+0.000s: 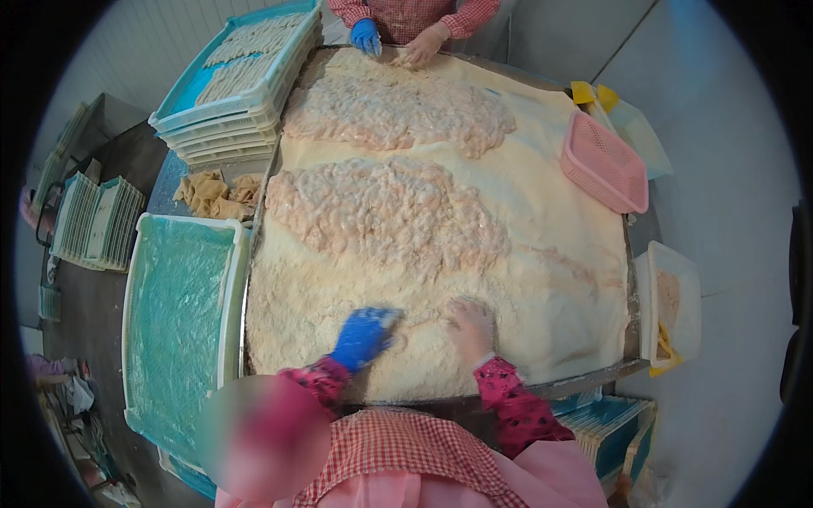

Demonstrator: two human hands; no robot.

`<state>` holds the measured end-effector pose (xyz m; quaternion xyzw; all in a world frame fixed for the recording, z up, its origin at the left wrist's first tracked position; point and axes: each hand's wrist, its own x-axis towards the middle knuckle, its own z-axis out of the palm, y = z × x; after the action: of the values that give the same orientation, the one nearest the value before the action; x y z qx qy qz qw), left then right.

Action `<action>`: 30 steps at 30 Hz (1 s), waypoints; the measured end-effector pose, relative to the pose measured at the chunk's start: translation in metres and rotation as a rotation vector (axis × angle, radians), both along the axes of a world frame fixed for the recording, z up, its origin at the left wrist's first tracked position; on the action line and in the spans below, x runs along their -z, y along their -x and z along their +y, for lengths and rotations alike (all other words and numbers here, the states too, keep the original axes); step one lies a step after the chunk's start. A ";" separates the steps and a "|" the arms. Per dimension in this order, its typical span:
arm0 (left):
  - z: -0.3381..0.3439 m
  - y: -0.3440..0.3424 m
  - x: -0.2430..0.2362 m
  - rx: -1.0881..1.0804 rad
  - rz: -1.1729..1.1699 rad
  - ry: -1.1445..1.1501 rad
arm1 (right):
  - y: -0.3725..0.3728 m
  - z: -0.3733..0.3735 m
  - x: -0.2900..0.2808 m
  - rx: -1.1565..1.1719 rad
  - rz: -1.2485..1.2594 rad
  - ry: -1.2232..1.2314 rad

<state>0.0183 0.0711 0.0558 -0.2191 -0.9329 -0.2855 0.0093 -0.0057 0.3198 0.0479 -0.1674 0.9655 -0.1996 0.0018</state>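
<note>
My left hand (366, 336), in a blue glove, is at the near edge of a wide bed of pale crumbs or flour (542, 330). Motion smears its crumb-dusted fingers, so its grip is unclear. My right hand (472, 328), in a thin pale glove, rests on the same coating with its fingers stretched forward, slightly blurred. Between the hands the crumbs are heaped and uneven; anything buried there is hidden. Beyond them lies a heap of pinkish raw meat pieces (389, 212), with a second meat heap (398, 110) farther off.
Across the table a co-worker's gloved hands (394, 42) touch the crumbs. At left are stacked trays (229, 106) with coated strips on top, a brown cloth (212, 193) and a teal-lined tray (140, 339). A pink basket (603, 161) and a white tub (673, 305) flank the right edge.
</note>
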 end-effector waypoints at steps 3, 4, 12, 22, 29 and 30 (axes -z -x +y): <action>0.028 0.012 0.036 -0.191 -0.317 -0.197 | 0.002 -0.026 -0.015 -0.032 0.063 0.102; 0.025 0.010 0.036 -0.252 -0.540 -0.602 | 0.004 -0.029 -0.020 -0.019 0.058 0.150; 0.028 -0.029 0.009 -0.108 -1.141 -1.978 | -0.017 -0.114 -0.035 -0.123 0.209 0.356; 0.039 -0.029 -0.025 -0.449 -1.013 -1.875 | -0.012 -0.126 -0.046 -0.283 0.099 0.661; -0.008 -0.024 0.009 -0.637 -0.739 -2.119 | 0.056 -0.050 0.040 0.164 0.107 0.390; -0.024 -0.027 0.001 -0.478 -0.656 -2.262 | 0.074 -0.052 0.010 0.205 0.355 0.055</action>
<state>0.0458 0.0470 0.0551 0.1748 -0.1290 -0.9760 0.0112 -0.0801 0.2677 0.0377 -0.1007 0.9568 -0.1921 -0.1935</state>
